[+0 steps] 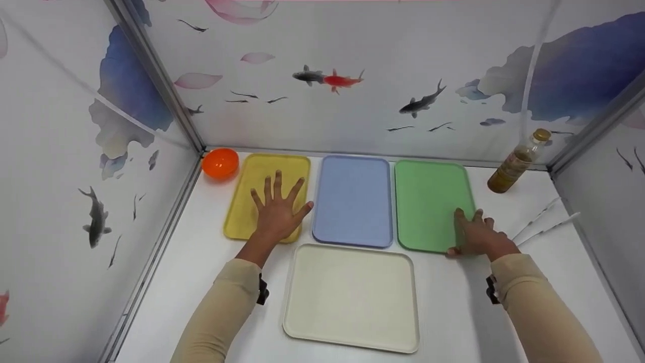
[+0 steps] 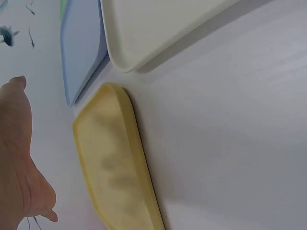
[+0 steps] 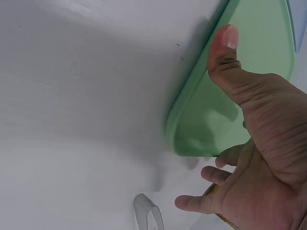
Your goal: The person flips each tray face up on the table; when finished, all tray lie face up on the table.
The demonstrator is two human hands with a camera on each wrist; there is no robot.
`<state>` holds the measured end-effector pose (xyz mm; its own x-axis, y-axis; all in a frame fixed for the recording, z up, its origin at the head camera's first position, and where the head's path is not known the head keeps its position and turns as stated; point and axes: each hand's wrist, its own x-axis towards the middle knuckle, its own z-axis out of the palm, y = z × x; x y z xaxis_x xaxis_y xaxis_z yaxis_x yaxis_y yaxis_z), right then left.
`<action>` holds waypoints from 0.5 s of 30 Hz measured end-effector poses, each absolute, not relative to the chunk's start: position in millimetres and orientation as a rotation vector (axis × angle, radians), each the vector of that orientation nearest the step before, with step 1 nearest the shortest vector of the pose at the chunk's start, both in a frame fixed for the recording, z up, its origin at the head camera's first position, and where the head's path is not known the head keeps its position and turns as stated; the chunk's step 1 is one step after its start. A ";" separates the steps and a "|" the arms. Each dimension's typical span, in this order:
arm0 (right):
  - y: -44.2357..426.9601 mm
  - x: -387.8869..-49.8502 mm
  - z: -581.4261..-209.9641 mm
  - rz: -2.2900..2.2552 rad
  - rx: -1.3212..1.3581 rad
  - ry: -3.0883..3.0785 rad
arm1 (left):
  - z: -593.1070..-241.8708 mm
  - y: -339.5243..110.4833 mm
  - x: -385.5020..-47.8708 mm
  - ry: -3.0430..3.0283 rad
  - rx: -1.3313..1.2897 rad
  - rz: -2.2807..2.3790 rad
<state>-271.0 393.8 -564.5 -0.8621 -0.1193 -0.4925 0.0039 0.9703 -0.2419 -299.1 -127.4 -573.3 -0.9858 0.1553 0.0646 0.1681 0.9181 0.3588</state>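
In the head view my left hand is spread wide over the yellow tray, its fingers straight and apart. The left wrist view shows a gap between that hand and the yellow tray, with the hand's shadow on the tray. My right hand is at the near right corner of the green tray. Its thumb points over the tray's near edge, and the other fingers are spread loosely beside the corner. Whether they touch the green tray I cannot tell.
A blue tray lies between the yellow and green ones, and a cream tray lies in front. An orange bowl stands at the back left. A bottle of brownish liquid stands back right. Transparent plastic lies beside my right hand.
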 end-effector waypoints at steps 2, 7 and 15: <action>397.4 -269.9 -561.9 -0.332 -0.102 2.620 | -570.1 -129.8 -300.4 -3.042 -0.267 -0.588; 392.2 -268.2 -555.0 -0.304 -0.173 2.782 | -560.4 -139.0 -303.2 -3.046 -0.250 -0.550; 354.0 -256.4 -520.4 -0.387 -0.067 3.192 | -541.8 -144.0 -303.6 -3.054 -0.189 -0.451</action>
<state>-256.4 354.0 -520.4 -0.9963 -0.0321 0.0792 -0.0501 0.9702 -0.2371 -303.6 -144.0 -541.8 -0.9913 0.1138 0.0655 0.1279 0.9500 0.2849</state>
